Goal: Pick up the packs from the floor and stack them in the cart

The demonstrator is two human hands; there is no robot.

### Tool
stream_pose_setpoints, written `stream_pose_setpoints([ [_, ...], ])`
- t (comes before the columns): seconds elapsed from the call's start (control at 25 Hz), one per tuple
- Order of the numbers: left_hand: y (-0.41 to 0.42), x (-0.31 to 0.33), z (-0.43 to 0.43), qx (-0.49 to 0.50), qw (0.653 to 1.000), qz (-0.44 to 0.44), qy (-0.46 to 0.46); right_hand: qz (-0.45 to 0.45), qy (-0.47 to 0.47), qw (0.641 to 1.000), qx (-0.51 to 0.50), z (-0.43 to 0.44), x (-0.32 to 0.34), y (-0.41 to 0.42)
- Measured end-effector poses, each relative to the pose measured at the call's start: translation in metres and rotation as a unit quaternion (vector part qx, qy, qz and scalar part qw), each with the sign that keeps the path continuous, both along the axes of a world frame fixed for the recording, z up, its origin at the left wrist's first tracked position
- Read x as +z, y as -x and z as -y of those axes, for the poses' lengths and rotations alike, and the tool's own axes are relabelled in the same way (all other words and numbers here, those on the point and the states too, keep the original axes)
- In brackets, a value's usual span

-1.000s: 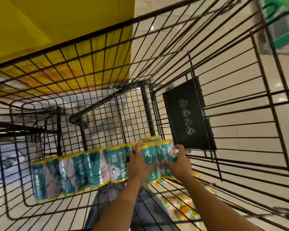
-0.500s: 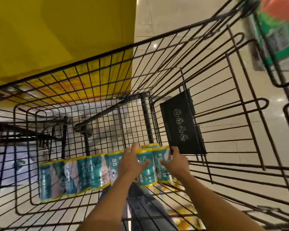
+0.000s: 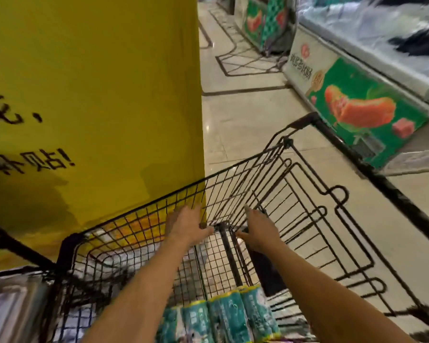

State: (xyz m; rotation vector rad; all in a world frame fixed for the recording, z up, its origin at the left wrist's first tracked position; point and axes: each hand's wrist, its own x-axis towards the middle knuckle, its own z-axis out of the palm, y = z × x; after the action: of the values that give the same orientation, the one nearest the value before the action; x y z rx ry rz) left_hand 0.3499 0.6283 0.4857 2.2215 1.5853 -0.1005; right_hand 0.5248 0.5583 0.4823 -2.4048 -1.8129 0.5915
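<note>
A row of teal and white packs (image 3: 223, 315) with yellow rims lies in the bottom of the black wire cart (image 3: 307, 219), at the lower middle of the view. My left hand (image 3: 186, 226) is raised above the packs, fingers extended and holding nothing, in front of the cart's far wall. My right hand (image 3: 258, 231) is raised beside it, fingers relaxed and empty. Both hands are well clear of the packs. No pack on the floor is in view.
A yellow pillar with black lettering (image 3: 92, 107) stands close behind the cart on the left. Chest freezers with green and red graphics (image 3: 357, 107) line the right side. Shiny tiled floor (image 3: 233, 125) runs between them. The cart's handle (image 3: 382, 179) runs along the right.
Both hands have let go of the packs and lifted up out of the cart. The view has tilted upward from the cart bottom toward the aisle.
</note>
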Motion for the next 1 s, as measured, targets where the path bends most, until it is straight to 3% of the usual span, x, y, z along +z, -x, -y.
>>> stream_pose_setpoints([
  [0.24, -0.017, 0.089, -0.008, -0.158, 0.969, -0.055, -0.183, 0.1, -0.098, 0.989, -0.039, 0.016, 0.08, 0.01],
  [0.44, -0.038, 0.128, 0.043, -0.29, 0.929, -0.03, -0.225, 0.171, -0.119, 0.969, -0.135, 0.098, 0.127, 0.025],
  [0.72, -0.075, 0.157, 0.218, -0.496, 0.826, 0.065, -0.259, 0.23, -0.14, 0.898, -0.349, 0.31, 0.163, 0.051],
  [1.0, -0.072, 0.132, 0.41, -0.626, 0.744, 0.082, -0.221, 0.189, -0.069, 0.827, -0.525, 0.528, 0.127, 0.103],
])
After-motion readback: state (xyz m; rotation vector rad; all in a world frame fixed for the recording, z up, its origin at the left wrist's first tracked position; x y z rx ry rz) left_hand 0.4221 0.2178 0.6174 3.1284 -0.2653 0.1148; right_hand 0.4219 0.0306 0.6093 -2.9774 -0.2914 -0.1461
